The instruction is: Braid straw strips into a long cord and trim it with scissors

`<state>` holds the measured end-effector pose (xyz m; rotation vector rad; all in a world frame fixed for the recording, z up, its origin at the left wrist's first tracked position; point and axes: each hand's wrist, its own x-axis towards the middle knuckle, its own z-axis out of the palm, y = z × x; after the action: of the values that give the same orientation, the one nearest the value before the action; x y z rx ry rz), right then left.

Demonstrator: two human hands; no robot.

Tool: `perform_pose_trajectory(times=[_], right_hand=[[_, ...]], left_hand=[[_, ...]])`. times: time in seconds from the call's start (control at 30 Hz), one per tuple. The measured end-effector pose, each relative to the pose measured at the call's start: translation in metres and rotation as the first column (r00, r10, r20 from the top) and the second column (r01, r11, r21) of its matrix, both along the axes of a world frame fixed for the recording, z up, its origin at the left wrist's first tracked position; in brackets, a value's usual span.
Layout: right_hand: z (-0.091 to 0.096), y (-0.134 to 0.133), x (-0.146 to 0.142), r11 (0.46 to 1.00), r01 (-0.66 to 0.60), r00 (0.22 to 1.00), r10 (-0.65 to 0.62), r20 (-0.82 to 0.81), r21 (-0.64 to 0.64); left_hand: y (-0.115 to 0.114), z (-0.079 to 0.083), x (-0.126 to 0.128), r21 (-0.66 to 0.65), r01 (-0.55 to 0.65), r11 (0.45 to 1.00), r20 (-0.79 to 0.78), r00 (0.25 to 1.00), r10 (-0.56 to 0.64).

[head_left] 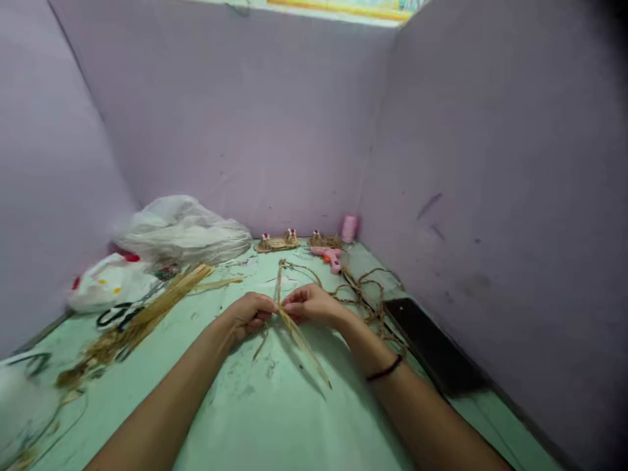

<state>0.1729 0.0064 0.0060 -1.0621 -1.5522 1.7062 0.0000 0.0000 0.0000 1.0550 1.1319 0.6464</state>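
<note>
Straw strands are lying across the middle of the green table, their free ends fanning toward you and their upper end pinched between your two hands. You are stretching both forearms forward from the lower edge, converging toward the centre. Your left hand is curling knuckles-up, fingers closed on the strands from the left. Your right hand is meeting it fingertip to fingertip, clamped on the same strands, with a black band circling its wrist. Jute cord is running from the pinch toward the far wall. A loose straw pile and scissors are lying well to the left. A pink glue gun is resting beyond the hands.
</note>
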Motion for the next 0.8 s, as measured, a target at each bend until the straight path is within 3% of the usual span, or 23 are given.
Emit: perform_pose_trajectory(times=[0.27, 0.57, 0.67, 0.8], right_hand=[[0.007, -0.003, -0.007, 0.992, 0.121, 0.965, -0.126, 0.231, 0.036], [0.008, -0.002, 0.001, 0.984, 0.146, 0.974, -0.124, 0.191, -0.106], [0.006, -0.002, 0.002, 0.976, 0.172, 0.952, -0.129, 0.279, -0.134], [0.007, -0.005, -0.003, 0.976, 0.201, 0.913, -0.158, 0.376, -0.079]], left_hand=[[-0.005, 0.004, 0.012, 0.059, -0.009, 0.998, -0.241, 0.970, 0.023], [-0.008, 0.004, 0.019, 0.097, -0.052, 0.994, -0.197, 0.978, 0.070], [-0.008, 0.002, 0.019, 0.094, -0.045, 0.995, -0.185, 0.981, 0.062], [-0.007, 0.003, 0.019, 0.088, -0.061, 0.994, -0.180, 0.981, 0.076]])
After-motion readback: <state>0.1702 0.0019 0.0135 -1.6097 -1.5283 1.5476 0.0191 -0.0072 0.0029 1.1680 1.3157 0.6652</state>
